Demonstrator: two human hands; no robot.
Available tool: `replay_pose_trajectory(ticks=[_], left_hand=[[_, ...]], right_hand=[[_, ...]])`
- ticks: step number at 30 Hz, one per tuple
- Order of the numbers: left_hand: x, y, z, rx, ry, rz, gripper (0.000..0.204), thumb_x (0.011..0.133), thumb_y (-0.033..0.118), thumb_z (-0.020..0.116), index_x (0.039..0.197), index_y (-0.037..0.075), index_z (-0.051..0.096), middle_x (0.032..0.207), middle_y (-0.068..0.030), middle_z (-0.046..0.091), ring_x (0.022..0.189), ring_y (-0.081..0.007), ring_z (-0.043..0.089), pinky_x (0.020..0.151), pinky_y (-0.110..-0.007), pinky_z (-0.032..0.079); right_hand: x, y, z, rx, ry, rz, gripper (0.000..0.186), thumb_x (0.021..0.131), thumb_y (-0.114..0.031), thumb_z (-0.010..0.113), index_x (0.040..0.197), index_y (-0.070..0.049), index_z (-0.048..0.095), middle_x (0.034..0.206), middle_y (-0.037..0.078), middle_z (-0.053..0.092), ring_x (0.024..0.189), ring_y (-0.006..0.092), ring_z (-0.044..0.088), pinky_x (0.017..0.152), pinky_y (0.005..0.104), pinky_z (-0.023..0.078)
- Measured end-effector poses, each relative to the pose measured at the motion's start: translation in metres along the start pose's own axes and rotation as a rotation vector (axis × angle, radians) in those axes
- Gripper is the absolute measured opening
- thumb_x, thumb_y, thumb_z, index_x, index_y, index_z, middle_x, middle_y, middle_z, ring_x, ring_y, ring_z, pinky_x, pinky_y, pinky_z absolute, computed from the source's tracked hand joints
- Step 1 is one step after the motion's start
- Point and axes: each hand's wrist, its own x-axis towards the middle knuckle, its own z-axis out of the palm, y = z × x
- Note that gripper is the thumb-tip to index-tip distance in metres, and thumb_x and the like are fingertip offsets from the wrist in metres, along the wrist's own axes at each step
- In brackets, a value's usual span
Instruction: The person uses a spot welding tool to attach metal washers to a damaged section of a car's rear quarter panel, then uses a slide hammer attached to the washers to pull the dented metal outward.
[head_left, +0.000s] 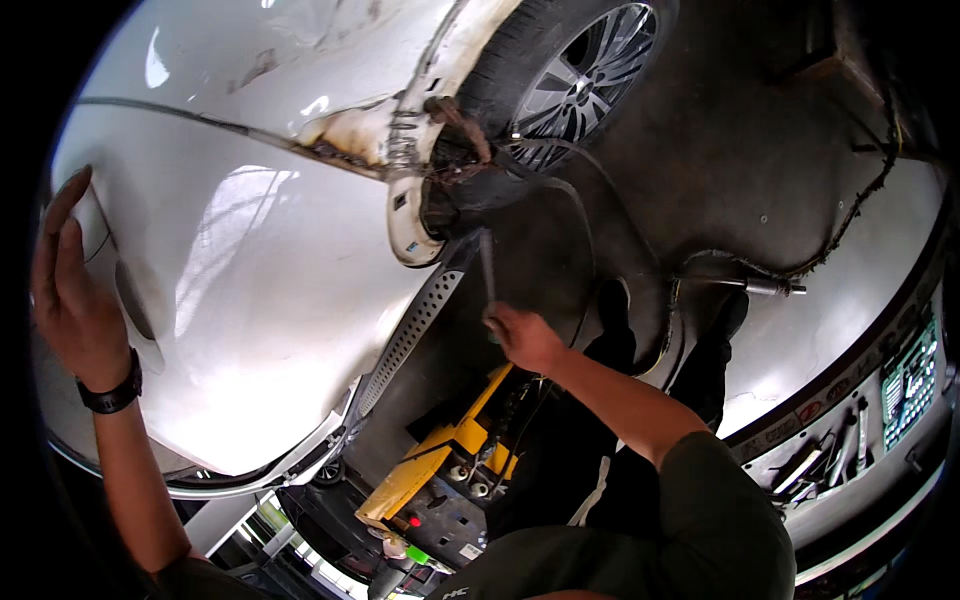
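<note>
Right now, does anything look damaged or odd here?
Yes. On the white car body, near the wheel, there's a brown-stained patch beside a rippled edge, with ragged brown material sticking out; elsewhere the body looks smoother.

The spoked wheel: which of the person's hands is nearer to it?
Right. The right hand, gripping a thin grey bar, is below the spoked wheel in the picture; the left hand is farther off, far left, by the white panel.
</note>
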Motion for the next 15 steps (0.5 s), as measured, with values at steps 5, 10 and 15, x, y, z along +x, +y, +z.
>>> replay_pose_trajectory(ticks=[5,10,15], left_hand=[[0.012,0.025,-0.014,-0.069,-0.007,0.151,0.039,0.107,0.004,0.031,0.130,0.004,0.062,0.134,-0.0148,0.064,0.130,-0.0290,0.058,0.115,-0.041,0.041],[0.014,0.010,-0.013,-0.106,0.026,0.266,0.041,0.105,0.003,0.027,0.127,0.005,0.061,0.133,-0.0157,0.065,0.125,-0.0320,0.062,0.110,-0.043,0.047],[0.016,0.009,-0.016,0.085,0.013,0.372,0.037,0.103,-0.001,0.033,0.126,0.007,0.061,0.128,-0.0146,0.067,0.125,-0.0325,0.062,0.108,-0.045,0.049]], right_hand=[[0.050,-0.040,0.064,-0.030,0.073,0.078,0.011,0.099,-0.017,0.056,0.105,-0.008,0.054,0.080,0.023,0.065,0.074,0.0456,0.064,0.062,0.0541,0.051],[0.074,-0.055,0.066,-0.043,0.198,0.069,0.013,0.098,-0.017,0.059,0.101,-0.007,0.051,0.078,0.024,0.063,0.076,0.0469,0.062,0.061,0.0544,0.049],[0.078,-0.064,0.062,-0.065,0.185,0.153,0.013,0.098,-0.017,0.058,0.099,-0.006,0.052,0.076,0.023,0.064,0.076,0.0458,0.064,0.062,0.0530,0.050]])
